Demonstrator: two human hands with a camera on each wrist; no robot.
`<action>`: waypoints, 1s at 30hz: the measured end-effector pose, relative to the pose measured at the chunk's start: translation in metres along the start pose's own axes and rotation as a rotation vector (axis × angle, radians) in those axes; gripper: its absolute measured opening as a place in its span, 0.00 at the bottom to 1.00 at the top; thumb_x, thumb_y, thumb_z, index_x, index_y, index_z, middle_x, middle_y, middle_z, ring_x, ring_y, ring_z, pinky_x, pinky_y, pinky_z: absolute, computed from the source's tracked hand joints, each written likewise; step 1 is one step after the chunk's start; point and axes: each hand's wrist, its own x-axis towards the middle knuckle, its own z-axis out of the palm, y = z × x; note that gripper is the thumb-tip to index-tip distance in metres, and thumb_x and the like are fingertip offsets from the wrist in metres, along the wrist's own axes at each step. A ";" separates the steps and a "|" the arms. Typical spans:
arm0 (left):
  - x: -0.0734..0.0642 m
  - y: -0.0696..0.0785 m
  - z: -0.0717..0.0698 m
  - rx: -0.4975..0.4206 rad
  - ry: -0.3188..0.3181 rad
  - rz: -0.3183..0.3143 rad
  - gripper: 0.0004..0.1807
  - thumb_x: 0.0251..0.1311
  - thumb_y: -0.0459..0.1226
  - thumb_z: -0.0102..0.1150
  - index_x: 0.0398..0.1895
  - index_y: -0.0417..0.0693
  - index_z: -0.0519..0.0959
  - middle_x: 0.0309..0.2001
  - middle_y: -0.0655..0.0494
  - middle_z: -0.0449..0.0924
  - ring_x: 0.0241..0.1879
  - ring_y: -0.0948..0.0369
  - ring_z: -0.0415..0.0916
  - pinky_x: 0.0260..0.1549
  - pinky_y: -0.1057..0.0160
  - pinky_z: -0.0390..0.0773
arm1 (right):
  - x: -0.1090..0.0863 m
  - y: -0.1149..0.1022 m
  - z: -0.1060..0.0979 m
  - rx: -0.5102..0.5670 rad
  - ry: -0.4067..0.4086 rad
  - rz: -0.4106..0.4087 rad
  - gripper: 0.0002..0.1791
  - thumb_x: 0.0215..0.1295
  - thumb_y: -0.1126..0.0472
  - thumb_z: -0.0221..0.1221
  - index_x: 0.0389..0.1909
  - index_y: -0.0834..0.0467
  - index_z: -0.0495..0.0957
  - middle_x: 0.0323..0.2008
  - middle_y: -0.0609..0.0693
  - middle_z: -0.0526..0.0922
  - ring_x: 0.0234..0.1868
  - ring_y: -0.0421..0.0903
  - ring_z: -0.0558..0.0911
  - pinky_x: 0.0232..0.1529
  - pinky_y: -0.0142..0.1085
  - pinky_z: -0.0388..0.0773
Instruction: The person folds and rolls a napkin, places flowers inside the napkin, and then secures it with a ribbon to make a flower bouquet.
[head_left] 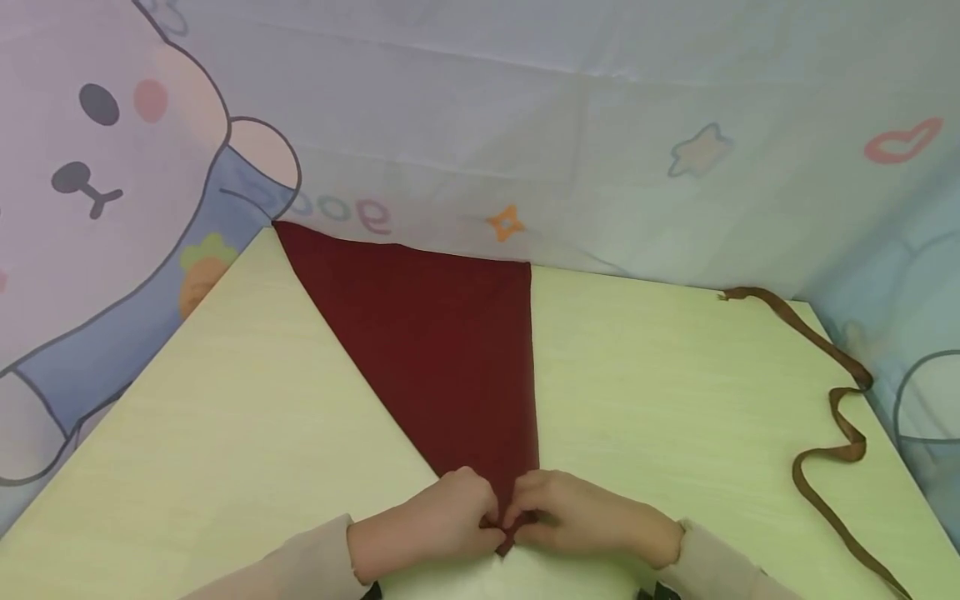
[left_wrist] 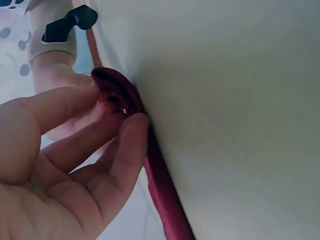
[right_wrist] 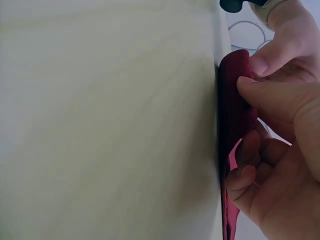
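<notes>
A dark red cloth (head_left: 442, 333) lies folded on the table, wide at the back edge and narrowing to a tip near the front. At that narrow tip both hands meet. My left hand (head_left: 457, 517) pinches the cloth's left side with thumb and fingers. From the right, my right hand (head_left: 577, 512) pinches the same tip. The left wrist view shows the cloth's edge (left_wrist: 170, 210) curled over at the fingers. In the right wrist view, the thumb presses a rolled part of the cloth (right_wrist: 232, 100), and the other hand stands just beyond.
A long brown ribbon (head_left: 828, 450) winds along the table's right edge. The pale yellow tabletop (head_left: 247, 400) surrounds the cloth. Behind it hangs a printed backdrop (head_left: 600, 150) with a cartoon bear at the left.
</notes>
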 end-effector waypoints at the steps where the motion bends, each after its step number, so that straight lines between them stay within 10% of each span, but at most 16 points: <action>1: -0.001 0.001 0.000 -0.027 0.000 0.007 0.19 0.53 0.34 0.66 0.06 0.46 0.75 0.08 0.71 0.56 0.11 0.76 0.48 0.11 0.78 0.51 | 0.001 0.001 -0.001 0.003 -0.002 0.004 0.05 0.62 0.64 0.63 0.37 0.53 0.84 0.33 0.39 0.78 0.36 0.29 0.74 0.41 0.19 0.70; 8: -0.006 0.003 0.002 -0.057 0.061 0.005 0.26 0.52 0.32 0.67 0.03 0.50 0.64 0.08 0.72 0.50 0.11 0.77 0.45 0.11 0.79 0.48 | 0.009 0.003 -0.002 0.041 0.021 0.022 0.04 0.64 0.64 0.61 0.36 0.54 0.83 0.35 0.40 0.77 0.39 0.31 0.74 0.42 0.24 0.73; 17: -0.004 -0.007 0.001 -0.145 0.109 -0.058 0.07 0.47 0.28 0.68 0.20 0.43 0.79 0.18 0.63 0.77 0.18 0.76 0.67 0.20 0.75 0.69 | 0.016 0.008 0.000 0.062 0.051 0.123 0.04 0.59 0.61 0.66 0.34 0.51 0.80 0.32 0.38 0.80 0.35 0.31 0.74 0.39 0.25 0.73; 30: -0.003 -0.010 -0.003 -0.114 0.101 -0.029 0.05 0.48 0.23 0.63 0.21 0.39 0.82 0.20 0.58 0.79 0.19 0.74 0.65 0.21 0.75 0.69 | 0.015 0.010 -0.003 -0.063 -0.022 0.063 0.11 0.53 0.60 0.70 0.37 0.53 0.81 0.38 0.40 0.78 0.43 0.35 0.75 0.47 0.25 0.72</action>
